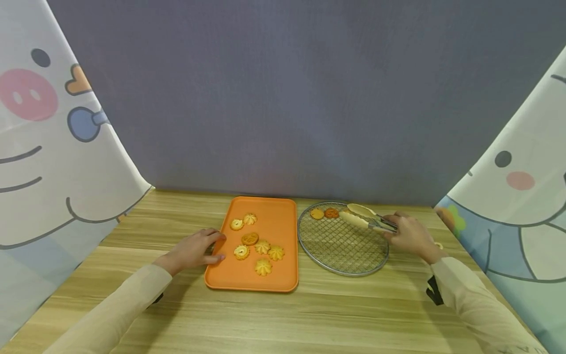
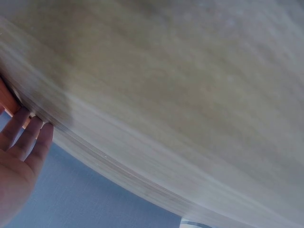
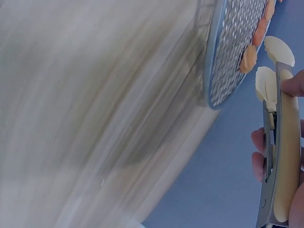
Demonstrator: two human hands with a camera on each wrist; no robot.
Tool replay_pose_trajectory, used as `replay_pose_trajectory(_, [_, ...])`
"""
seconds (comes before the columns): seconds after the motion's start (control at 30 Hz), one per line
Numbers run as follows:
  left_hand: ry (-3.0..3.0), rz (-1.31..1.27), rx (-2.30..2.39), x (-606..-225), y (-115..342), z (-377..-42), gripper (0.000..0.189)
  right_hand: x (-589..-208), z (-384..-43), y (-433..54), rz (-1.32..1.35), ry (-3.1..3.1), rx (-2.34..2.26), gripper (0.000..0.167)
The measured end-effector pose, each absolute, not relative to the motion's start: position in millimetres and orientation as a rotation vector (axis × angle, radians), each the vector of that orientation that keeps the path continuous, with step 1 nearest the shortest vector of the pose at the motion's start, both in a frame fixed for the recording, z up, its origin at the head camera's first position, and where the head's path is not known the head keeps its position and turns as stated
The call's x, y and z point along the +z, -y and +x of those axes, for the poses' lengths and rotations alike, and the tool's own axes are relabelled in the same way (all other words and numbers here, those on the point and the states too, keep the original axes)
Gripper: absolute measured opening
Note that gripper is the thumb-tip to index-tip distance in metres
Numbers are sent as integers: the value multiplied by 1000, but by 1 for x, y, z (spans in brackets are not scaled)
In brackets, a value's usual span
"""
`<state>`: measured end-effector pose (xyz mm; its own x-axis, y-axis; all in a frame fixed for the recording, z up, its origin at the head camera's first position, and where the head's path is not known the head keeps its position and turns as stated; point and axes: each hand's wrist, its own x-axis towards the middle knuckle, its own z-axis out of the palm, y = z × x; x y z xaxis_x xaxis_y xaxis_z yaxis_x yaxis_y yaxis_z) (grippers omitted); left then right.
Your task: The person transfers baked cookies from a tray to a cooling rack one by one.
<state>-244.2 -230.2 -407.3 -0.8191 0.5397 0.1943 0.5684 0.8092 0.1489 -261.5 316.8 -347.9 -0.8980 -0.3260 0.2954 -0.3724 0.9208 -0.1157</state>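
Near the back right of the table, my right hand [image 1: 409, 237] grips a pair of tongs [image 3: 286, 147] with metal arms and cream tips. Those tips [image 1: 353, 219] stand apart over the far right part of a round wire rack [image 1: 342, 250]. A pale cookie [image 1: 317, 213] and a reddish-brown cookie [image 1: 331, 213] lie at the rack's far side, left of the tips. My left hand [image 1: 194, 250] rests at the left rim of an orange tray [image 1: 274, 281], thumb and fingers spread along it. In the left wrist view its fingers [image 2: 40, 147] look nearly straight.
Several cookies lie on the tray, among them a flower-shaped cookie [image 1: 263, 267] near the front and a brown oval cookie [image 1: 250, 239]. A grey-blue panel [image 1: 283, 98] rises behind the wooden table [image 1: 336, 319], with cartoon-printed cloths at both sides.
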Motion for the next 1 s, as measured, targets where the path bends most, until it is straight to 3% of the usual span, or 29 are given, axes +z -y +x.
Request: replay_pose_trajectory(1.0, [2881, -849, -306, -407, 230, -242, 51, -353, -239, -237, 882, 2619, 233, 44])
